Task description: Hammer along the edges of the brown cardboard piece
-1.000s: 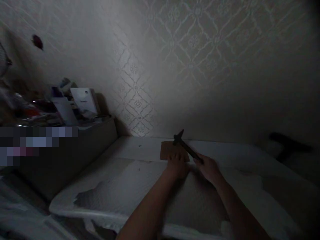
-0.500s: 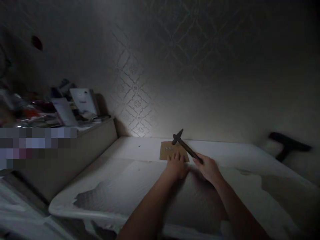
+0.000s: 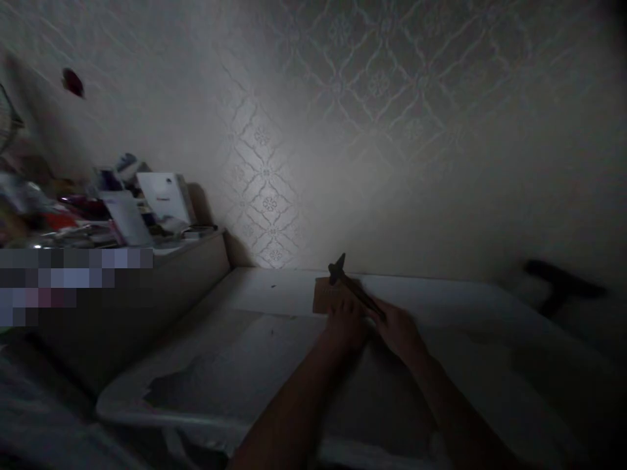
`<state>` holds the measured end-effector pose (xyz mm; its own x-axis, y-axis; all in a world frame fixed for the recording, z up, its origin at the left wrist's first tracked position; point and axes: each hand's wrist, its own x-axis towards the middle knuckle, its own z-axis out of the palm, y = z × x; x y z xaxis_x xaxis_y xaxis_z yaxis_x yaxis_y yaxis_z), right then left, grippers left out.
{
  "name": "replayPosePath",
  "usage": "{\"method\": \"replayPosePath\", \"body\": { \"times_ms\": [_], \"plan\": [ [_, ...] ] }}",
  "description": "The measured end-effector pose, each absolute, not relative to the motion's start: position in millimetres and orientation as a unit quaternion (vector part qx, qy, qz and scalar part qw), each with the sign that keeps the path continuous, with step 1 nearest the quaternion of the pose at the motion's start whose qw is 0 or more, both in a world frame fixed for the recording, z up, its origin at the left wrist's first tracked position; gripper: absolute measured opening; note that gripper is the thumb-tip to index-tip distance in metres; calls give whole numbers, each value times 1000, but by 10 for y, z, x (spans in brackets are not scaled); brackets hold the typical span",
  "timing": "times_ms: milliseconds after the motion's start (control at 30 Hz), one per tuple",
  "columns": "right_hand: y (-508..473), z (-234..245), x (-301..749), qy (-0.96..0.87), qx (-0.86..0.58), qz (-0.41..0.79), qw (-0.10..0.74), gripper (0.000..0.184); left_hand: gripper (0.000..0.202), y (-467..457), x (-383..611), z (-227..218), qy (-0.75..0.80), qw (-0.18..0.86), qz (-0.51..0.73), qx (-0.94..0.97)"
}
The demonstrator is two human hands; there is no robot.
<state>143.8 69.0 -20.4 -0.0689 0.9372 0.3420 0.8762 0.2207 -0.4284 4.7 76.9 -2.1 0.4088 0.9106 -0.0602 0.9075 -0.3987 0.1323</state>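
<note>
The scene is dim. My right hand (image 3: 398,331) is closed round the handle of a small dark hammer (image 3: 349,284), whose head hangs just over a brown cardboard piece (image 3: 327,298). That piece lies flat on the white table (image 3: 245,339) near the wall. My left hand (image 3: 347,322) rests on the near edge of the cardboard, fingers pressed down on it, right beside my right hand.
A lower cabinet (image 3: 147,287) at the left carries boxes and clutter (image 3: 122,202). Patterned wallpaper (image 3: 304,143) rises behind the table. A dark T-shaped object (image 3: 558,281) lies at the far right. The table's covering is torn along the front edge (image 3: 161,385).
The hammer head has come down and to the left, closer to the cardboard. My right hand shifted slightly left with it. The left hand stays on the cardboard.
</note>
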Motion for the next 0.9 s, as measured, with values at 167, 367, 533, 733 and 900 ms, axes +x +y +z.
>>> {"method": "replayPosePath", "body": {
  "times_ms": [167, 367, 533, 733, 900],
  "plan": [
    [708, -210, 1469, -731, -615, 65, 287, 40, 68, 771, 44, -48, 536, 59, 21, 842],
    [697, -183, 1447, -731, -613, 83, 288, 40, 67, 787, 42, -58, 535, 75, 29, 841],
    [678, -179, 1437, -724, -613, 79, 307, 39, 68, 779, 36, -50, 535, 81, 28, 840],
    [688, -209, 1450, -726, -610, 75, 308, 41, 68, 783, 35, -62, 530, 69, 27, 844],
    [686, -205, 1452, -731, -607, 79, 303, 40, 68, 786, 47, -46, 537, 77, 17, 840]
  ]
}}
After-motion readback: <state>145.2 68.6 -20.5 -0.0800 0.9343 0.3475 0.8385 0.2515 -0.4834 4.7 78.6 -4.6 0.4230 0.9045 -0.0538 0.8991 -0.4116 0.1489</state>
